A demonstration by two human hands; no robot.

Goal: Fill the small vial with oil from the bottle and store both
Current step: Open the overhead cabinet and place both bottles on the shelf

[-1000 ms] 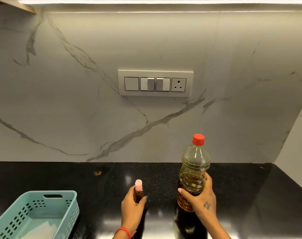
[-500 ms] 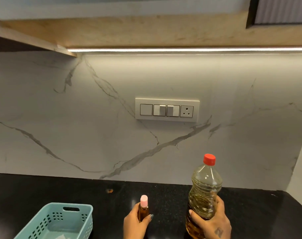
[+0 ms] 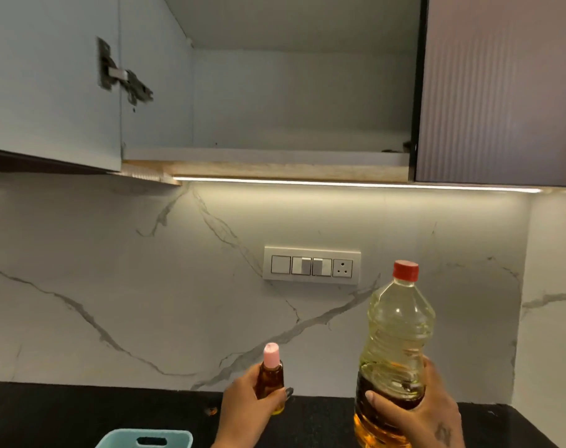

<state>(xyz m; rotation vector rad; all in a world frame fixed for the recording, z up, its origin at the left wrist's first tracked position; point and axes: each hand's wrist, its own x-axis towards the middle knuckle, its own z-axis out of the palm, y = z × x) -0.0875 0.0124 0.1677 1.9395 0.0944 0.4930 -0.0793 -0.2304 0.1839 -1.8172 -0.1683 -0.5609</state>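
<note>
I can read no text, brand or number anywhere. The oil bottle (image 3: 394,344) in my right hand (image 3: 427,412) carries no label I can make out, and neither does the small vial (image 3: 270,376) just left of it in my left hand (image 3: 246,412). The back of my right hand bears a small dark mark, too blurred to read.
</note>
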